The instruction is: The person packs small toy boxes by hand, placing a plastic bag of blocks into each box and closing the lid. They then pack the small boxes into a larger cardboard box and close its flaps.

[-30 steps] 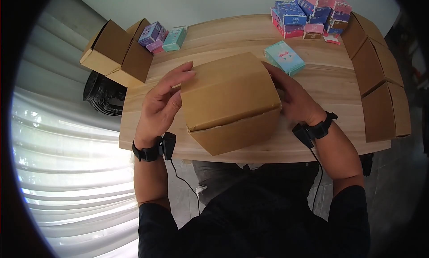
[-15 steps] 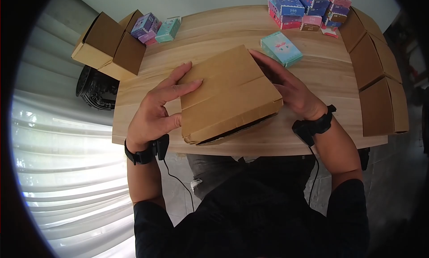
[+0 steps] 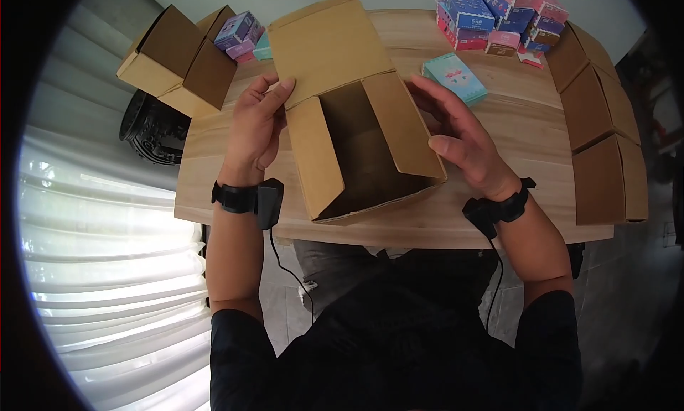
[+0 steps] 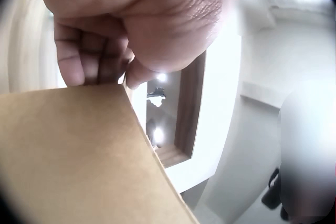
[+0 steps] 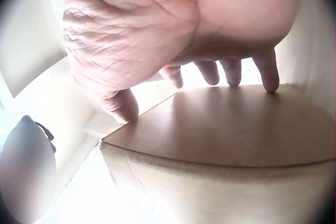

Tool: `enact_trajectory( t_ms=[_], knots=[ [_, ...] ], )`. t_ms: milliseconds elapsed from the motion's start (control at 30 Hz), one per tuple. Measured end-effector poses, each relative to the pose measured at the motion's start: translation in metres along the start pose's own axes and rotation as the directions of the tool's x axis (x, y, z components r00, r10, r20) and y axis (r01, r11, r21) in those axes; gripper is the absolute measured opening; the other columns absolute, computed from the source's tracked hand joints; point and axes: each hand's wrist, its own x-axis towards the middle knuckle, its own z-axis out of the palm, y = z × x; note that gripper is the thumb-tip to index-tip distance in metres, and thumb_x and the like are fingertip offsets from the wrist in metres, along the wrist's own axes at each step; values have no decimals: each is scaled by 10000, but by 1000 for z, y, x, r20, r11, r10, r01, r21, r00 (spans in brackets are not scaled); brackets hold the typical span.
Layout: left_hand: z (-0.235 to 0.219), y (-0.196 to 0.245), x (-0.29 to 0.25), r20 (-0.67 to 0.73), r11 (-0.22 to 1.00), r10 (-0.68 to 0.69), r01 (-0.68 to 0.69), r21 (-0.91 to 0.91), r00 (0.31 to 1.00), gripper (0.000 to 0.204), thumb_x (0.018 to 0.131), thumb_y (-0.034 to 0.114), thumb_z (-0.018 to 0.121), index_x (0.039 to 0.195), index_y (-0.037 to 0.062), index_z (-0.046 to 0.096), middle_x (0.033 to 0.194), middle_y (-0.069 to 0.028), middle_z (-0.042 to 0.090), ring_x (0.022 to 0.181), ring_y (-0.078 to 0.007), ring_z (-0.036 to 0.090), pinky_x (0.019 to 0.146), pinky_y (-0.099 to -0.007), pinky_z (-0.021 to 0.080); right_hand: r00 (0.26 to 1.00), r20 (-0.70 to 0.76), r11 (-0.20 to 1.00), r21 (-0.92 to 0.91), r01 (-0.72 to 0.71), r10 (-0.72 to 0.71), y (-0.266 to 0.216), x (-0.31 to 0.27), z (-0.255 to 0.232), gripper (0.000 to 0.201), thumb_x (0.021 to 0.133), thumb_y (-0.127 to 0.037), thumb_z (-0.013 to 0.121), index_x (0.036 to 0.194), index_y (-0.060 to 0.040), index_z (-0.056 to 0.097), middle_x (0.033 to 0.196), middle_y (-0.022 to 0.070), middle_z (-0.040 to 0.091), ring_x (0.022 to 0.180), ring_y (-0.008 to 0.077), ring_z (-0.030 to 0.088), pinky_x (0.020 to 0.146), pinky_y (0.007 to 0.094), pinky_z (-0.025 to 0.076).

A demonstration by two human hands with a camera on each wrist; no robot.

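A brown cardboard box (image 3: 322,144) stands tilted over the near part of the table in the head view, its lid raised away from the person. Two side flaps fold over the opening, with a dark interior between them. At the lid's hinge, my left hand (image 3: 258,122) pinches the box's left edge between thumb and fingers; the left wrist view shows the thumb at the cardboard corner (image 4: 94,129). My right hand (image 3: 463,140) rests spread fingertips on the box's right side (image 5: 231,124), its thumb at the top edge.
A teal patterned box (image 3: 454,78) lies beyond the right hand. Several colourful small boxes (image 3: 499,19) are stacked at the back right, others (image 3: 239,35) at the back left. Brown cartons stand along the left (image 3: 171,62) and right (image 3: 605,126) table edges.
The box was closed and has tipped; its lid now swings up and away, showing the inside. My left hand has moved from the box's top to the lid's hinge edge. The right stays alongside.
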Motion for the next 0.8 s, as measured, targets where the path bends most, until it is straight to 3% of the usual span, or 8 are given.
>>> enact_trajectory(
  t_ms=[100,167,267,333,367,433,633,800],
  knots=[
    [33,7,0,-117,996,75,-79,-28,990,417,1040,127,666,1428,10,568,1065,-81,758,807,-106,715,680,-233,555,981,-20,916,-362,173,-193,-8,1,0,737,953,-270,726,1586,-56,415,1581,187,445,1462,307,438,1146,438,410],
    [28,0,5,-58,989,140,-138,50,988,495,1032,124,674,1491,16,523,1084,-87,761,882,-125,731,731,-253,571,957,41,769,-586,257,-289,-24,6,3,738,907,-274,787,1545,-67,477,1557,202,461,1425,338,475,1122,443,436],
    [21,5,4,41,900,185,-186,395,982,589,1010,136,703,1545,32,481,1205,-163,732,1002,-188,738,805,-290,580,946,102,563,-782,268,-308,-53,10,26,749,823,-242,864,1483,-85,548,1516,224,479,1368,397,513,1110,460,454],
    [20,15,0,157,643,326,-341,686,932,640,987,161,733,1559,52,470,1324,-231,672,1045,-233,735,836,-315,574,958,63,446,-875,188,-280,-60,12,42,763,771,-207,895,1454,-98,573,1490,234,488,1334,431,528,1106,476,464],
    [19,19,-6,262,417,441,-454,787,858,665,973,180,751,1563,65,469,1387,-262,628,1046,-251,734,842,-326,569,969,52,476,-864,166,-243,-66,13,48,757,759,-205,899,1438,-101,583,1482,232,492,1327,435,530,1101,485,468],
    [31,31,-24,385,221,460,-523,823,800,702,944,201,776,1568,93,471,1494,-304,532,1098,-295,716,853,-350,561,981,46,511,-849,139,-191,-71,16,55,738,743,-193,900,1412,-106,599,1466,226,501,1311,439,537,1088,499,479],
    [76,64,-78,375,524,47,-343,779,926,742,889,-9,706,1582,86,457,1648,-160,412,1563,-278,331,1198,-385,376,971,25,469,-873,137,-237,-66,24,68,607,777,-69,798,1359,-104,630,1407,201,555,1233,406,596,1018,472,528],
    [55,61,-83,293,715,111,-282,640,950,710,881,-81,542,1573,55,457,1686,-160,349,1569,-268,320,1184,-372,398,937,-118,488,-871,61,-329,-67,7,44,462,819,-51,737,1277,-77,682,1387,199,598,1203,400,620,1010,434,535]
  ],
)
